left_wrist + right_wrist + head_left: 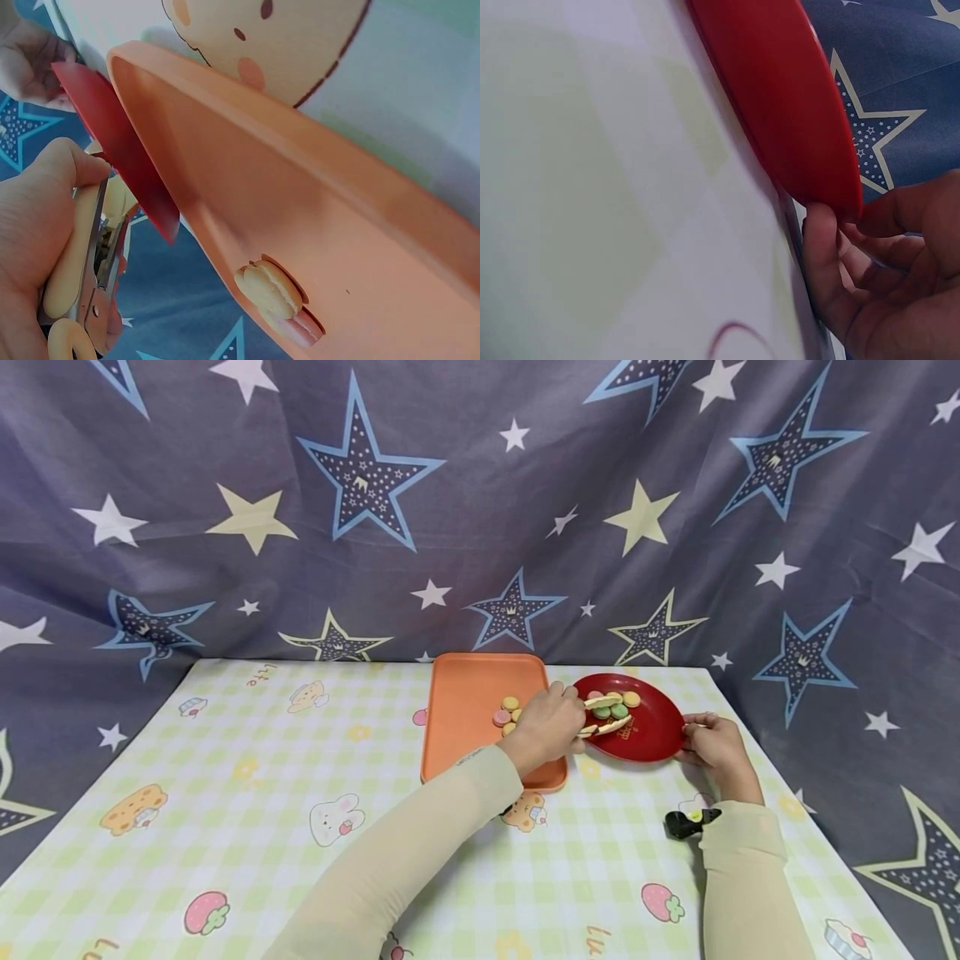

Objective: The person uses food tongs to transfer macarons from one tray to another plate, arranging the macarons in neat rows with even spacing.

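My left hand (546, 722) grips a pair of cream-coloured food tongs (604, 702) with metal inner parts, seen close up in the left wrist view. The tongs' two arms are spread apart over the left side of a round red plate (656, 735). Several small macarons, yellow, pink and green, lie on the plate, with a green macaron (619, 711) between the tong arms in the head view. At the plate's right edge my right hand (716, 750) pinches the rim (847, 202) between thumb and fingers.
An orange rectangular tray (487, 681) lies left of the plate, under my left forearm and hand. Several macarons, including a yellow one (511, 702) and a pink one (502, 717), sit in it. A starry curtain (480, 510) hangs behind the checked tablecloth (247, 827).
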Tool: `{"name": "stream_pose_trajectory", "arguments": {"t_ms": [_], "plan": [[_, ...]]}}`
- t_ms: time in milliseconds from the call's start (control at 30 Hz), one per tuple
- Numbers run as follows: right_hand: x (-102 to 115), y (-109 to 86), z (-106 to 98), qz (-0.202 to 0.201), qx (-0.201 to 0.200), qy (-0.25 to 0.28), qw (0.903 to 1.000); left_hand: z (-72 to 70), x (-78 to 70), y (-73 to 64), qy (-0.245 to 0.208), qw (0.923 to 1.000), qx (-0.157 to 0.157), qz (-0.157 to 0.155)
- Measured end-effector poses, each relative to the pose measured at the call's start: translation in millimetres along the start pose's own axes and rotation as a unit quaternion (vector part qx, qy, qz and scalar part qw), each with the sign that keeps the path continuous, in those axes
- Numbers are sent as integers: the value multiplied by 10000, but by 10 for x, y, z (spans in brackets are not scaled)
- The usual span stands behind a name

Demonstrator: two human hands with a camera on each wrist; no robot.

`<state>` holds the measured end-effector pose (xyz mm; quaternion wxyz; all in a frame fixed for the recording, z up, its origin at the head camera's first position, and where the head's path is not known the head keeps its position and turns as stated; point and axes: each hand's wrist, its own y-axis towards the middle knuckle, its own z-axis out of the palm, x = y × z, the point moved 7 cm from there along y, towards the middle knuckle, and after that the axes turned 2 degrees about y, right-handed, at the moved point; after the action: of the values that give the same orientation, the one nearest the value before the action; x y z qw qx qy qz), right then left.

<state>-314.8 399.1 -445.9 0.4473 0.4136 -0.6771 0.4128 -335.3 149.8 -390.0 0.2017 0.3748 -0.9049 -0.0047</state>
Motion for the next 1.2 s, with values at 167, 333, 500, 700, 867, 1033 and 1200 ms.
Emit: {"name": "stream_pose_trajectory", "arguments": {"t_ms": [167,333,500,700,867,1033,1200], "plan": [[0,-4,0,-9,-4,-8,10000,-6,6,-11,-71,10000,-12,10],[-17,6,2,42,-35,-44,10000,-39,38,-33,-226,9997,-1,-39],[-27,7,8,15,48,14,10000,-119,78,-71,-223,9996,-149,-51],[-23,6,8,-11,40,-3,10000,-240,132,-136,-149,9988,-458,-4],[-26,-4,2,-14,64,-21,10000,-286,172,-205,-215,9971,-736,2],[-24,-6,3,-12,74,-37,10000,-267,229,-282,-327,9961,-821,-13],[-17,-12,4,-16,77,-31,10000,-239,290,-385,-456,9961,-756,24]]}}
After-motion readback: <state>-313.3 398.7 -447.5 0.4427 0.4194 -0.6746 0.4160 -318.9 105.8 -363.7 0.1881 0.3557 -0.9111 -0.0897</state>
